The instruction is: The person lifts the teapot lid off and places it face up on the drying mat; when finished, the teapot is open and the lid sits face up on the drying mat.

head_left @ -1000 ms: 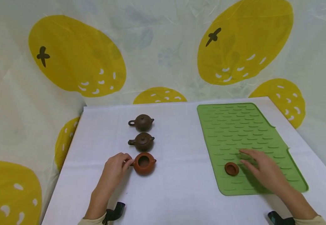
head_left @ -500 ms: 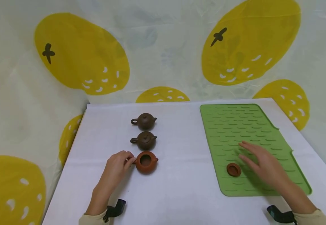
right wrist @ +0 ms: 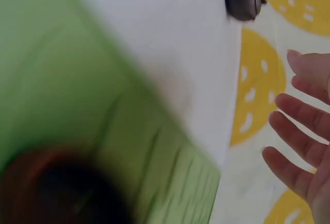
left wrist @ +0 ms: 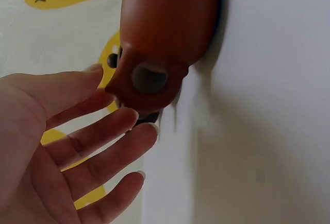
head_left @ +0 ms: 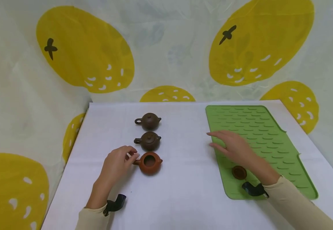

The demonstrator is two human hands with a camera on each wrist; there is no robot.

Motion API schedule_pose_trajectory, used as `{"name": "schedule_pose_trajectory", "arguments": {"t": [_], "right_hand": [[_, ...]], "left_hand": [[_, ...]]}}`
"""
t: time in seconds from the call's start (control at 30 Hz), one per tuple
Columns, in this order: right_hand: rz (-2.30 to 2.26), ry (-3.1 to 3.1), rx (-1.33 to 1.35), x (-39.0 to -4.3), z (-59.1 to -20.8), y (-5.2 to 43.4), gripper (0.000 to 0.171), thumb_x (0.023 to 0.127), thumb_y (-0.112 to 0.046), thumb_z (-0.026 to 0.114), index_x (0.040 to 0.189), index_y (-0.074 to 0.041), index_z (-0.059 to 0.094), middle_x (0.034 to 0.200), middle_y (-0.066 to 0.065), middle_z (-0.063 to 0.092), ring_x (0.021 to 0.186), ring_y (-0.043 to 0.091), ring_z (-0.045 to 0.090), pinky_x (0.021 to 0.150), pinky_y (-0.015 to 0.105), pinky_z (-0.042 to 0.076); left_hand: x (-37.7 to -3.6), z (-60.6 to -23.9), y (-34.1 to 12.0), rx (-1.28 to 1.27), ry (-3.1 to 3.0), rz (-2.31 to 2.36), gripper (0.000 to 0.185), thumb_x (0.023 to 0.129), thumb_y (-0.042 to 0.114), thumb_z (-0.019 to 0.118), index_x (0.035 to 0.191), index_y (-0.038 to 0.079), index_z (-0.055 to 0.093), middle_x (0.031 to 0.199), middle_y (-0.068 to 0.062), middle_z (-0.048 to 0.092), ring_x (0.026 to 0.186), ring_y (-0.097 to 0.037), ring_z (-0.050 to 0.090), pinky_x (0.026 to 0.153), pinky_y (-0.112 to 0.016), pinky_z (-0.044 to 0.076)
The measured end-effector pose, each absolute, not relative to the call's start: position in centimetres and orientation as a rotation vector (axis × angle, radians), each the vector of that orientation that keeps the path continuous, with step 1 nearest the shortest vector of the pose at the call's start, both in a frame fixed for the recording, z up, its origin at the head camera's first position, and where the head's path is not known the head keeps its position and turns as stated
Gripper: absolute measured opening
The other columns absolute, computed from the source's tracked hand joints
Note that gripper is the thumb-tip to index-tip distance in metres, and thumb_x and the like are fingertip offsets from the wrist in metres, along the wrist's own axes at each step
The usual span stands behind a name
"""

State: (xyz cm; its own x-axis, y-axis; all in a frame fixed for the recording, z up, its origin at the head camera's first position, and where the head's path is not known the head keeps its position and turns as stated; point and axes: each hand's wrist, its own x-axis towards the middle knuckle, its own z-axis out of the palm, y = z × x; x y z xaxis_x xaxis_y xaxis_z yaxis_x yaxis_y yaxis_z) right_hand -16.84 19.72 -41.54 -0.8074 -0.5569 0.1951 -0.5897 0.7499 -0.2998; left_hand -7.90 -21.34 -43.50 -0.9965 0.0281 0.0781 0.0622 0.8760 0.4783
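Observation:
A reddish-brown teapot (head_left: 150,169) without its lid stands on the white cloth, its round opening facing up. Right beside its looped handle (left wrist: 147,98) is my left hand (head_left: 117,164), thumb and fingers spread loosely around the handle's end without gripping it. The matching lid (head_left: 239,172) lies on the green mat (head_left: 267,134), showing its hollow side. My right hand (head_left: 235,148) is over the mat's left edge, holding nothing, with relaxed fingers pointing left; it also shows at the edge of the right wrist view.
Two dark brown lidded teapots, a nearer one (head_left: 148,141) and a farther one (head_left: 150,121), stand in a row behind the red one, handles to the left. A pale curtain (head_left: 169,38) with yellow fruit prints hangs behind the table.
My right hand has moved left from beside the lid to the mat's left edge. My left thumb and fingers have loosened from the teapot's handle. The teapot and lid stay in place.

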Motion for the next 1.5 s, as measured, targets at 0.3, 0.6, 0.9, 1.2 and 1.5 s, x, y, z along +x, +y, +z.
{"name": "schedule_pose_trajectory", "arguments": {"t": [0.3,0.6,0.9,1.2,1.5], "right_hand": [[0.579,-2.815,1.145,-19.0,-40.4,12.8,0.038,0.097,-0.035,0.069,0.132,-0.020,0.066,0.123,-0.001,0.072,0.100,0.014,0.072,0.081,0.036,0.058],[0.557,-2.777,1.346,-20.4,-40.6,6.6,0.035,0.097,-0.032,0.071,0.129,-0.019,0.069,0.118,-0.003,0.070,0.097,0.012,0.071,0.081,0.032,0.058],[0.558,-2.773,1.450,-20.8,-40.8,1.9,0.037,0.096,-0.033,0.072,0.129,-0.017,0.069,0.120,0.002,0.070,0.092,0.015,0.067,0.082,0.033,0.057],[0.507,-2.813,1.494,-20.8,-41.7,-0.4,0.031,0.098,-0.035,0.068,0.126,-0.022,0.072,0.115,-0.001,0.068,0.095,0.014,0.067,0.086,0.034,0.057],[0.573,-2.797,1.460,-20.7,-42.4,-0.8,0.029,0.095,-0.031,0.072,0.122,-0.021,0.075,0.111,-0.001,0.068,0.096,0.013,0.067,0.087,0.032,0.057]], "left_hand": [[-9.5,-42.8,-21.8,-0.119,-2.888,-0.722,0.030,0.092,0.024,0.077,0.116,0.008,0.071,0.099,-0.008,0.074,0.077,-0.019,0.067,0.070,-0.035,0.054],[-11.2,-42.6,-22.1,-0.131,-2.834,-0.700,0.031,0.093,0.025,0.076,0.118,0.009,0.071,0.117,-0.010,0.069,0.090,-0.025,0.072,0.074,-0.044,0.057],[-12.6,-43.1,-22.1,-0.097,-2.884,-0.691,0.031,0.094,0.027,0.074,0.121,0.012,0.071,0.121,-0.009,0.069,0.090,-0.023,0.071,0.076,-0.043,0.056],[-13.4,-43.7,-22.0,-0.111,-2.949,-0.700,0.019,0.094,0.021,0.073,0.110,0.011,0.077,0.104,-0.008,0.075,0.080,-0.022,0.065,0.071,-0.039,0.052],[-13.8,-44.3,-22.2,-0.190,-2.854,-0.726,0.008,0.090,0.008,0.075,0.097,0.008,0.078,0.095,-0.009,0.077,0.081,-0.025,0.070,0.075,-0.043,0.054]]}}
